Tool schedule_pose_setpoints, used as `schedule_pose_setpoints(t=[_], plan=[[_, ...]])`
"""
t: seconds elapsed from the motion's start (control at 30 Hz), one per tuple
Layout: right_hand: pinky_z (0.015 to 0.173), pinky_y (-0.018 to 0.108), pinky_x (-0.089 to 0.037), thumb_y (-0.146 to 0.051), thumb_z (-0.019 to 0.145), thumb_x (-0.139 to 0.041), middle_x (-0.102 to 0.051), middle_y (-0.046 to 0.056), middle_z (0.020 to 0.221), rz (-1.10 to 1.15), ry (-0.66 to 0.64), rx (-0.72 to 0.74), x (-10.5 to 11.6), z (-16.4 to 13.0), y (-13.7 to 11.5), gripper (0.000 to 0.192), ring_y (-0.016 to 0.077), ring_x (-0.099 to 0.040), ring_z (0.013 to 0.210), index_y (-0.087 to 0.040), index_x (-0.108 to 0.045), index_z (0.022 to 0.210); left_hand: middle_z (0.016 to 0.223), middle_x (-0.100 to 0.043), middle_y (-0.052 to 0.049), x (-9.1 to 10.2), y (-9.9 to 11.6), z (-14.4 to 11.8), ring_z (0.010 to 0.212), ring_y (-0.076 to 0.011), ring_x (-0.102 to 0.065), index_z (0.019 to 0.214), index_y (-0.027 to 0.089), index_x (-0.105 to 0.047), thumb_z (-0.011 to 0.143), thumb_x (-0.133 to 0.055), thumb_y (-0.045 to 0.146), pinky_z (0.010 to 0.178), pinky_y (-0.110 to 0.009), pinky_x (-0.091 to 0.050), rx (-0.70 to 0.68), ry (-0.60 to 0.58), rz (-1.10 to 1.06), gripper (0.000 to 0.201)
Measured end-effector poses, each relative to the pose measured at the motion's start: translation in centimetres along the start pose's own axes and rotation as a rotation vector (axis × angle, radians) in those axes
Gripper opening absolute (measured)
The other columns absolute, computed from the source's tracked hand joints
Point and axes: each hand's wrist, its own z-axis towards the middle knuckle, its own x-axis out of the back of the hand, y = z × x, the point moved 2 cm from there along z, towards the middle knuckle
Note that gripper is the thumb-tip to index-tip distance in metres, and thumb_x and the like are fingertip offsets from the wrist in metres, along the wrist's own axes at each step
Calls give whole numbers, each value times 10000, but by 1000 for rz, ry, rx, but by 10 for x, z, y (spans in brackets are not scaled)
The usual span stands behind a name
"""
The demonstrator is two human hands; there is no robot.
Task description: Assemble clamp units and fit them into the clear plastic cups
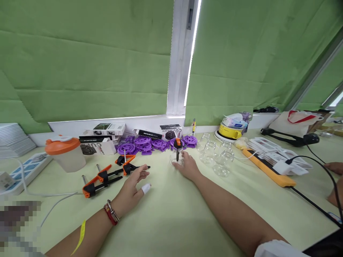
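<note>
Purple wheels (150,144), orange-black clamps (107,175)

There is one view only, from a camera on the person's head, looking forward and down across the tabletop (171,214) toward the green blinds (88,64) and window frame (180,57) at the back. It sits close: both forearms enter from the bottom edge, and the hands lie at mid-frame. Wide-angle bending curves the right side. No second view shares the scene.

We cannot tell what our right hand (187,166) grips; a pixelated patch (18,223) hides the counter's corner.
</note>
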Motion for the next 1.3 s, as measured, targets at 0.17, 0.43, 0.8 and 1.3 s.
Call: schedule_pose_setpoints(t=[0.17, 0.43, 0.8, 1.3], plan=[[967, 408, -351, -571, 754, -548, -544, 138, 1225, -83, 52, -61, -2, 23, 21, 721, 301, -463, 1159, -148, -389, 1315, 1326, -437, -122, 0, -5, 1, 1173, -222, -507, 1346, 253, -308, 848, -525, 267, 1011, -454, -425, 22, 15, 59, 543], [981, 400, -332, -558, 758, -548, -517, 146, 1275, -117, 66, -68, -5, 43, 32, 753, 291, -470, 1172, -132, -352, 1348, 1324, -444, -124, 1, -6, 1, 1182, -218, -496, 1355, 244, -298, 848, -514, 273, 1005, -435, -427, 73, -37, 72, 553], [1030, 466, -296, -607, 679, -610, -358, 213, 1398, -76, 163, -63, 0, 33, 31, 985, 352, -317, 1294, -81, -207, 1408, 1352, -432, -133, 11, -11, 6, 1267, -267, -403, 1332, 201, -348, 839, -472, 257, 1052, -490, -344, 32, 46, 437, 511], [995, 590, -205, -542, 672, -609, -172, 232, 1469, -385, 706, -80, 97, -54, 62, 960, 393, -175, 1338, -136, -126, 1396, 1397, -405, -192, 25, -33, 13, 1351, -346, -264, 1205, 146, -533, 758, -434, 112, 1061, -650, -91, 188, 0, 947, 459]])
